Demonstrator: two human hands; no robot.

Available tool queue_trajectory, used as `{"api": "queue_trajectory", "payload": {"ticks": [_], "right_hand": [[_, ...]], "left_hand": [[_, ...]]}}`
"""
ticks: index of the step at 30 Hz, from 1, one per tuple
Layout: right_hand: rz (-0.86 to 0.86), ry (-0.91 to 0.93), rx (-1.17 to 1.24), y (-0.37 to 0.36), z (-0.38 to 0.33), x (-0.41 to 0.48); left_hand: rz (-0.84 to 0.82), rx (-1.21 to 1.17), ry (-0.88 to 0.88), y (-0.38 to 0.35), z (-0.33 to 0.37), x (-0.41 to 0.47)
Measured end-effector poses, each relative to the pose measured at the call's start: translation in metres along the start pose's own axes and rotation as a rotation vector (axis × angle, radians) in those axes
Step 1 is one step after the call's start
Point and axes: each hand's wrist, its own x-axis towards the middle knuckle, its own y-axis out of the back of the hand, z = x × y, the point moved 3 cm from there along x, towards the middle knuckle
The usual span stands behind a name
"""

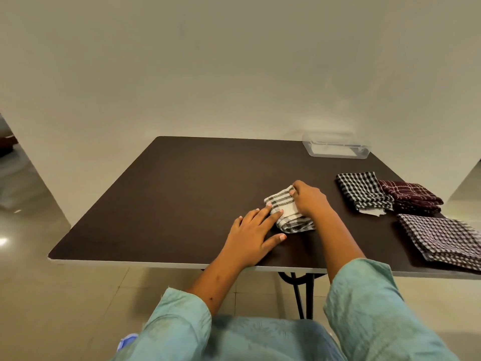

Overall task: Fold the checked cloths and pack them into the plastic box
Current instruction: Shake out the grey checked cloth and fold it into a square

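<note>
Your sleeves [364, 308] frame the white striped cloth [285, 211], folded on the table [156, 204] beneath both hands. Left hand [251, 237] lies flat, fingers spread, tips pressing its left edge; right hand [309, 198] curls, pinching the right edge. Press firmly while you crease. Its long axis runs away from you, leaning left. Well beyond your right fingers sits the plastic box [335, 148].

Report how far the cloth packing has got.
Done: the black-and-white cloth, maroon cloth and brown checked cloth lie folded on the right of the table. In hand: the striped cloth, pressed flat by the left hand while the right hand grips its far edge. Left: packing everything; the plastic box shows no cloth inside.
</note>
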Motion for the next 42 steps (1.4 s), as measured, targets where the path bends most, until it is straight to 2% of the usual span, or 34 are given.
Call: {"api": "queue_trajectory", "payload": {"ticks": [2, 7, 11, 16, 24, 27, 28, 30, 33, 35, 37, 40, 42], "right_hand": [[-0.015, -0.027, 0.014, -0.005, 0.004, -0.001], [-0.060, -0.102, 0.239, -0.009, 0.017, -0.002], [-0.048, -0.087, 0.239, -0.011, 0.026, -0.005], [0.009, -0.066, 0.120, -0.016, 0.023, -0.008], [0.278, -0.061, -0.189, -0.013, 0.013, -0.030], [0.500, 0.206, -0.315, -0.006, 0.008, -0.039], [0.474, 0.313, -0.278, -0.007, 0.005, -0.042], [0.302, 0.435, -0.145, -0.016, 0.003, -0.048], [0.118, 0.399, -0.094, -0.033, 0.019, -0.054], [0.037, 0.356, -0.103, -0.038, 0.031, -0.054], [-0.004, 0.323, -0.083, -0.034, 0.038, -0.054], [0.115, 0.264, 0.028, -0.028, 0.036, -0.058], [0.209, 0.216, 0.120, -0.020, 0.039, -0.059]], "left_hand": [[0.004, -0.065, 0.049, 0.000, 0.008, 0.003], [0.037, -0.088, 0.125, -0.008, 0.027, 0.019], [0.087, -0.107, 0.143, -0.011, 0.031, 0.029], [0.072, -0.118, 0.138, -0.012, 0.028, 0.030], [0.060, -0.091, 0.112, -0.012, 0.030, 0.029], [0.046, -0.081, 0.120, -0.014, 0.029, 0.028], [0.038, -0.087, 0.131, -0.016, 0.029, 0.030], [0.022, -0.103, 0.168, -0.017, 0.027, 0.033], [0.071, -0.075, 0.194, -0.012, 0.028, 0.042], [0.075, -0.214, 0.282, -0.004, 0.025, 0.047], [0.021, -0.522, 0.419, 0.000, 0.025, 0.057], [-0.024, -0.943, 0.502, 0.008, 0.038, 0.068], [-0.023, -1.092, 0.468, 0.015, 0.054, 0.074]]}}
